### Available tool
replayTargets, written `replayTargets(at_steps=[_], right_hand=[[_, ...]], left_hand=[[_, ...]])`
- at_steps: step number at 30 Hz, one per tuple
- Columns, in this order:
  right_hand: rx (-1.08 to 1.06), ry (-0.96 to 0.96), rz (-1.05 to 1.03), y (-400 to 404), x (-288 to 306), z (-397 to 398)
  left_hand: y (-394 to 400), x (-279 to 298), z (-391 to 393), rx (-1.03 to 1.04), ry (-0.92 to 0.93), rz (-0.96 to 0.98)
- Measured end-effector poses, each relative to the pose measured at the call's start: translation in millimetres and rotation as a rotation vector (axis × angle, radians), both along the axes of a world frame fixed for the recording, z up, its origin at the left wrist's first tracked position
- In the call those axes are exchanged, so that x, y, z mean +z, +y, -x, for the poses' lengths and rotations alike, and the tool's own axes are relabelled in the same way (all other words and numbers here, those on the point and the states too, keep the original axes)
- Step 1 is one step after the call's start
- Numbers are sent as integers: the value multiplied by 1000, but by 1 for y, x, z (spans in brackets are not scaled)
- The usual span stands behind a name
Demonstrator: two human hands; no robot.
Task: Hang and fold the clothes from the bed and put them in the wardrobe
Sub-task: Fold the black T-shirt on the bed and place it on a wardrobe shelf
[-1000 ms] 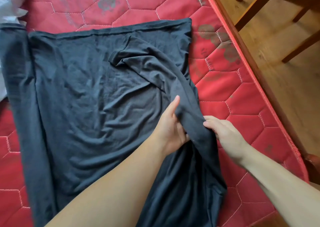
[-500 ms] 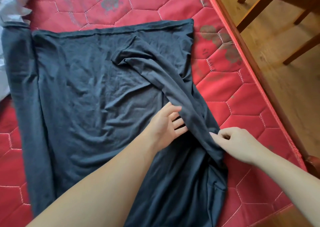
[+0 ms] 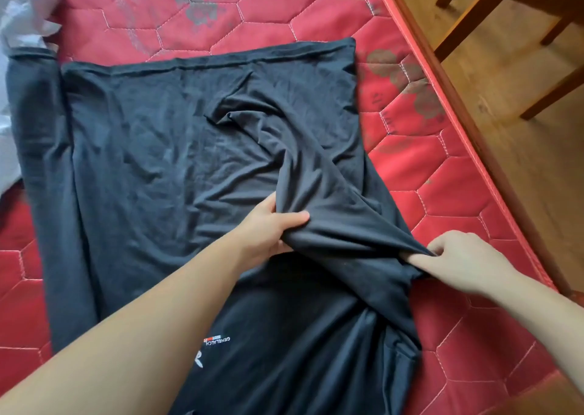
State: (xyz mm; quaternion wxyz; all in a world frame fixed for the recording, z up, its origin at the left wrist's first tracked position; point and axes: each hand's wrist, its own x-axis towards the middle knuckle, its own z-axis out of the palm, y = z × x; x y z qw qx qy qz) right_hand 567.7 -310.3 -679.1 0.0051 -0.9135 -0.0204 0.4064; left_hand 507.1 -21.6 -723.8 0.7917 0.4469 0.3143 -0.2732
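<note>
A black T-shirt (image 3: pixel 151 161) lies spread on the red quilted mattress (image 3: pixel 252 6), its hem toward the far side and its left side folded inward. A small white and red print shows near its lower middle. My left hand (image 3: pixel 271 231) grips a bunched fold of the shirt's right side near the centre. My right hand (image 3: pixel 458 259) pinches the same fold at the shirt's right edge, and the cloth is stretched taut between the two hands.
A white garment (image 3: pixel 22 10) lies bunched at the mattress's far left corner. The bed's wooden edge (image 3: pixel 467 123) runs diagonally on the right. Beyond it are a wooden floor (image 3: pixel 521 168) and brown chair legs (image 3: pixel 467 19).
My left hand has closed on the fold it was only touching. My right hand has moved outward to the right along the fold, pulling the cloth taut. The print has come into view.
</note>
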Motion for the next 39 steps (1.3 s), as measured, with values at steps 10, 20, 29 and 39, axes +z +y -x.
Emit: replayTargets(at_steps=[10,20,29,39], right_hand=[[52,-284,-405,138,14,-80],[-212,-174,-727,272,-31,-153],[-295,-28,-1111,321,-18,-176],[650,-791,-705,301,-55,-114]], left_hand=[[23,13,-52,69,161,-173],[88,8,-101,422,132,-442],[151,8,-116,720,-74,-574],[153,-24,-90,-328,-308,-1702]])
